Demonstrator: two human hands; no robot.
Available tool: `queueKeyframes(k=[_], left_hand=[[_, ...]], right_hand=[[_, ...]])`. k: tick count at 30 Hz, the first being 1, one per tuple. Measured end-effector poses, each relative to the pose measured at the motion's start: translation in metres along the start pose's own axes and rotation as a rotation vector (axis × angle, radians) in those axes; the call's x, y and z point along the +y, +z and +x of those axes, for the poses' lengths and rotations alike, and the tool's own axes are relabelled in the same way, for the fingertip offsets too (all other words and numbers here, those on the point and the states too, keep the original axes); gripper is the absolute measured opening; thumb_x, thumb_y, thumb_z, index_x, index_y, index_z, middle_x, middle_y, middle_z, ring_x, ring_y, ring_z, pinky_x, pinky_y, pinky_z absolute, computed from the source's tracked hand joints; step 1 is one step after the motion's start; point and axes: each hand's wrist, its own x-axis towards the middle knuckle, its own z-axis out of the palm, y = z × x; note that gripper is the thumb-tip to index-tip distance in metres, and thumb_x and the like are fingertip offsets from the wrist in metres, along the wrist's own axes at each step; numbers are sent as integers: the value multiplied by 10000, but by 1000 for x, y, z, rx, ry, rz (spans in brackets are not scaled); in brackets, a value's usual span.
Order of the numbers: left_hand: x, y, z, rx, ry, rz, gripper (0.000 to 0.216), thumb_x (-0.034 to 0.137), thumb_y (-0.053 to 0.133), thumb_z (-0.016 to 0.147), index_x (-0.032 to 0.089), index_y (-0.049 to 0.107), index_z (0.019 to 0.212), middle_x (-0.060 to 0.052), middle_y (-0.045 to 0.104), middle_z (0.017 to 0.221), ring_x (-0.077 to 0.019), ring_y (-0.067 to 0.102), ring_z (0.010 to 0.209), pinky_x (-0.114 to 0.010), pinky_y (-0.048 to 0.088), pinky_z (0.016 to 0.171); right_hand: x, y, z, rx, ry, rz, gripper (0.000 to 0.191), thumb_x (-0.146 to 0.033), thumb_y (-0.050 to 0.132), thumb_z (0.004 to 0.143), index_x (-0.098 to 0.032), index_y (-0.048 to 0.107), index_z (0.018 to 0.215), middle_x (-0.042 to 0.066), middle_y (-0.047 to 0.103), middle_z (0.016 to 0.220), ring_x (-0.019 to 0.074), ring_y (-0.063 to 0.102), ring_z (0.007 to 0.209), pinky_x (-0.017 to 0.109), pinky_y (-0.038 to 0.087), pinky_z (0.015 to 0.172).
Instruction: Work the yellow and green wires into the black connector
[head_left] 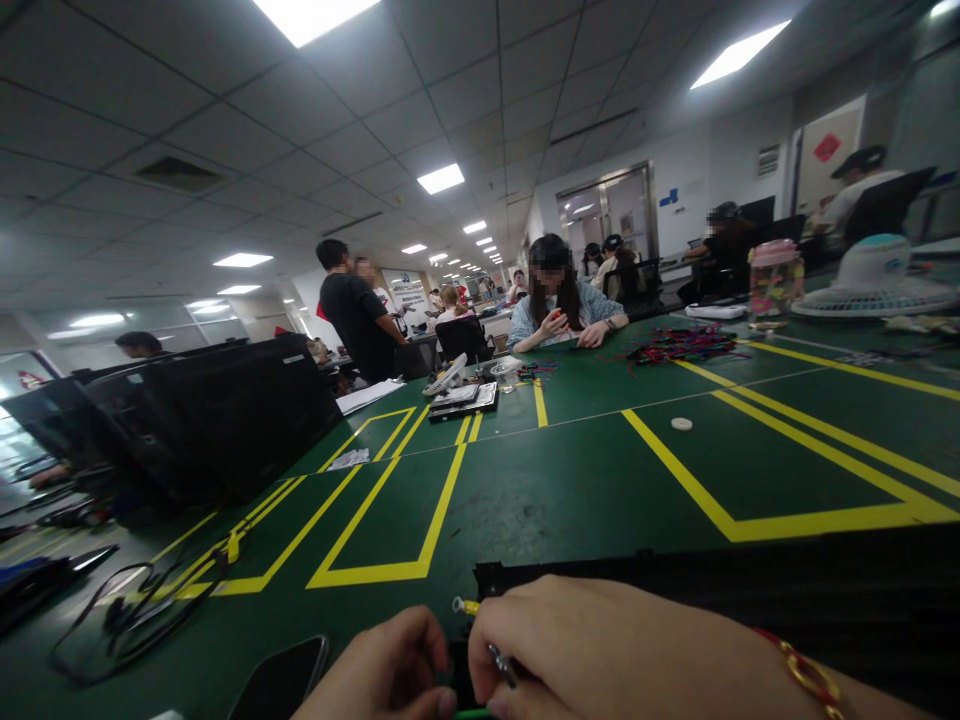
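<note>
My left hand [390,665] is at the bottom middle, its fingers curled in and its thumb near a thin green strip [472,714], perhaps a wire. Whether it pinches anything is hidden. Beside it my right hand [585,640] is closed, back upward, with a small shiny metal piece [502,664] showing between its fingers; the rest of that piece is covered. A ring terminal with a yellow sleeve [466,606] juts out by the right knuckles. Under and behind the right hand lies a long black panel or casing [712,580].
A dark phone [281,680] lies left of my left hand, and a black cable [142,630] farther left. Black monitors [210,420] stand at the left. Across the green table [525,500] are drives [465,399], a wire pile [682,345], a white disc [681,424] and a seated person [566,310].
</note>
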Motion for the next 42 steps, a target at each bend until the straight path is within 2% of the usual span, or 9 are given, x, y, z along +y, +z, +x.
queueKeyframes(k=[8, 13, 23, 32, 38, 42], left_hand=[[0, -2, 3, -46, -5, -46, 111, 255, 587, 789, 155, 570, 834, -34, 667, 824, -184, 629, 769, -258, 436, 646], [1, -1, 1, -40, -22, -21, 105, 239, 589, 780, 164, 573, 852, -16, 662, 813, -168, 618, 752, -246, 426, 631], [0, -3, 1, -34, -13, -17, 109, 177, 585, 752, 151, 560, 854, -43, 677, 856, -203, 647, 811, -278, 463, 682], [-3, -1, 1, -37, 17, -84, 104, 189, 597, 764, 144, 570, 854, -53, 688, 862, -215, 661, 833, -295, 475, 702], [2, -1, 2, -24, -15, -41, 114, 234, 614, 767, 147, 584, 836, -43, 689, 856, -202, 649, 812, -271, 459, 674], [0, 0, 3, -7, -3, -14, 103, 200, 603, 759, 141, 587, 842, -48, 684, 850, -204, 643, 801, -273, 454, 666]], right_hand=[[0, -1, 1, -34, 24, -37, 138, -81, 676, 888, -196, 633, 950, -13, 632, 899, 180, 591, 784, 225, 358, 580], [-1, -3, 1, -34, 12, -43, 151, -95, 686, 891, -204, 624, 976, -18, 631, 918, 174, 596, 799, 219, 361, 579], [-1, 1, 6, -13, 40, -4, 136, -117, 737, 852, -177, 616, 857, -30, 601, 747, 146, 561, 605, 182, 286, 436], [-10, 3, 8, -14, 36, -106, 113, -168, 717, 903, -162, 625, 838, -12, 595, 709, 125, 502, 505, 182, 224, 375], [-10, 2, 6, -50, 35, -105, 65, -130, 685, 915, -160, 639, 880, -3, 613, 739, 138, 535, 543, 187, 248, 392], [-7, 1, 5, -64, 37, -75, 60, -116, 660, 919, -169, 637, 905, -5, 622, 768, 150, 565, 590, 200, 268, 418]])
